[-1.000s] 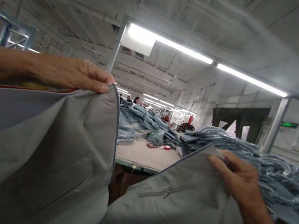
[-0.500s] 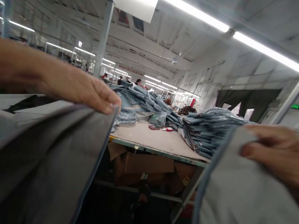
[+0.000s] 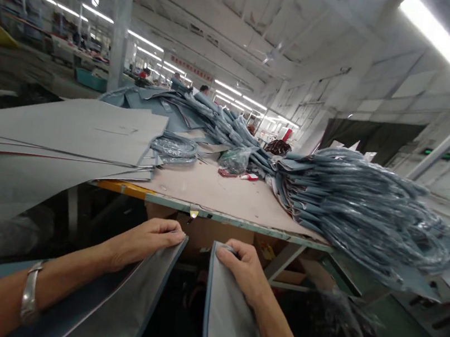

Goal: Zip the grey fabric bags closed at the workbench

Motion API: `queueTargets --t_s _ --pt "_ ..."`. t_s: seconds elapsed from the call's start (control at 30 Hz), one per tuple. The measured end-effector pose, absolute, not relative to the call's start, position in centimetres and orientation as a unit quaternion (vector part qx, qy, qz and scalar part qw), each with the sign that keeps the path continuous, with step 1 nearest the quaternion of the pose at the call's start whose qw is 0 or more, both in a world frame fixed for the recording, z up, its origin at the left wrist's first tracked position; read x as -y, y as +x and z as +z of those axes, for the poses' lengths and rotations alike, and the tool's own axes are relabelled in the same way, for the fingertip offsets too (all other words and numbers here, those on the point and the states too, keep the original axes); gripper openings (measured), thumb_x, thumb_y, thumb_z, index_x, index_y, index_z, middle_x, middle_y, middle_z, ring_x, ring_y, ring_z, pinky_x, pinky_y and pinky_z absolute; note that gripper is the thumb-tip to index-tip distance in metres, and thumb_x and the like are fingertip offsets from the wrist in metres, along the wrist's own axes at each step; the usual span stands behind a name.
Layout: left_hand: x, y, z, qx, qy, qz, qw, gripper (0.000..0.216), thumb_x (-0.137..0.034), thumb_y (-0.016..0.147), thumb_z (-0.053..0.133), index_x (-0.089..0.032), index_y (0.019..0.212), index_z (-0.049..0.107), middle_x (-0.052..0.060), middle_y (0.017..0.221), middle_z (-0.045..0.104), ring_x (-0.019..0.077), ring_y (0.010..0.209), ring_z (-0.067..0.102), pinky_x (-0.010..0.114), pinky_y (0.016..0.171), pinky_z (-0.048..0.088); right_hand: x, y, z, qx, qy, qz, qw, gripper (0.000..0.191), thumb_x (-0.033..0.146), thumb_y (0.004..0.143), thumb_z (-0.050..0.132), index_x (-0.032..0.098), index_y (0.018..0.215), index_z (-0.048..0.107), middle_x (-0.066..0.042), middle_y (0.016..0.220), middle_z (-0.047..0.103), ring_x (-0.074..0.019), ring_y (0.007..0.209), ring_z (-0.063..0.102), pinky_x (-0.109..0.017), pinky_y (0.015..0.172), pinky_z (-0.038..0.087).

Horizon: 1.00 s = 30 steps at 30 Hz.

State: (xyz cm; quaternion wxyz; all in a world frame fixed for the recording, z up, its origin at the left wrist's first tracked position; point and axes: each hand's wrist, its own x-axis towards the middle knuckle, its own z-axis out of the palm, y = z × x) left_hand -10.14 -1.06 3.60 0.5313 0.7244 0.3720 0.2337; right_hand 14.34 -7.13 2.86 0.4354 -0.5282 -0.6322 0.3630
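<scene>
My left hand [image 3: 152, 243] pinches the upper corner of a grey fabric panel [image 3: 134, 296] with blue edging, thumb on top. Across a narrow gap, my right hand [image 3: 241, 268] grips the top of another grey stretch of fabric [image 3: 226, 318], also edged in blue. Both hang down in front of me, below the table's front edge. Whether they belong to one piece is hidden at the bottom of the view. A silver bracelet [image 3: 31, 293] circles my left wrist.
Ahead stands a table [image 3: 205, 188] with grey sheets [image 3: 62, 124] at left and a heap of blue-grey pieces [image 3: 216, 114] behind. Plastic-wrapped bundles [image 3: 363, 206] overhang its right end. A clear bag [image 3: 235, 160] lies mid-table. Cardboard boxes [image 3: 210, 234] are underneath.
Both hands have come down and closer together, each still holding its fabric. The view has shifted, with more of the table and the right-hand bundles showing.
</scene>
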Motion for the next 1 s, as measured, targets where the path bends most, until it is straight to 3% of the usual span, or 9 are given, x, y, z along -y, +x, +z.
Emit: queueTargets --t_s 0.13,0.33,0.63,0.83,1.0 --pt "-0.5 -10.3 2.9 -0.366 0.699 0.232 0.57 0.053 -0.067 0.078 0.059 -0.015 0.081 0.056 -0.004 0.07 0.047 0.0116 0.066 0.038 0.023 0.062 0.031 4.8 15.1 3.2 0.612 -0.555 0.352 0.441 0.042 0.05 0.077 0.066 0.017 0.059 0.048 0.004 0.056 0.035 -0.0085 0.054 0.028 -0.022 0.05 0.022" --pt "-4.2 -9.3 3.7 -0.431 0.712 0.256 0.492 0.047 -0.062 0.075 0.056 -0.015 0.073 0.055 -0.004 0.064 0.045 0.0122 0.063 0.038 0.025 0.06 0.029 2.0 13.4 4.6 0.637 -0.534 0.361 0.423 0.035 0.042 0.075 0.067 0.016 0.058 0.051 0.004 0.054 0.039 -0.0082 0.053 0.031 -0.022 0.049 0.023" --pt "-6.9 -8.9 1.5 -0.382 0.606 0.238 0.656 0.048 -0.055 0.069 0.072 -0.012 0.087 0.063 0.002 0.078 0.061 0.0145 0.07 0.05 0.025 0.067 0.037 -2.3 13.1 2.1 0.639 -0.503 0.416 0.407 0.028 0.035 0.074 0.067 0.015 0.06 0.054 0.004 0.055 0.041 -0.0076 0.053 0.032 -0.021 0.05 0.025" --pt "-8.1 -8.3 0.8 -0.418 0.603 0.216 0.644 0.036 -0.049 0.068 0.065 -0.015 0.078 0.058 -0.004 0.064 0.048 0.0104 0.059 0.038 0.023 0.055 0.027 -3.9 13.3 1.1 0.63 -0.503 0.453 0.381 0.027 0.033 0.074 0.069 0.015 0.06 0.054 0.005 0.051 0.04 -0.0066 0.049 0.03 -0.02 0.046 0.022" --pt "-8.5 -8.6 1.0 -0.441 0.581 0.204 0.652 0.033 -0.047 0.066 0.066 -0.016 0.072 0.055 -0.004 0.062 0.048 0.011 0.057 0.04 0.022 0.053 0.029 -4.2 13.4 1.0 0.629 -0.502 0.466 0.367 0.028 0.033 0.074 0.071 0.015 0.059 0.054 0.005 0.05 0.041 -0.0063 0.047 0.03 -0.02 0.045 0.02"
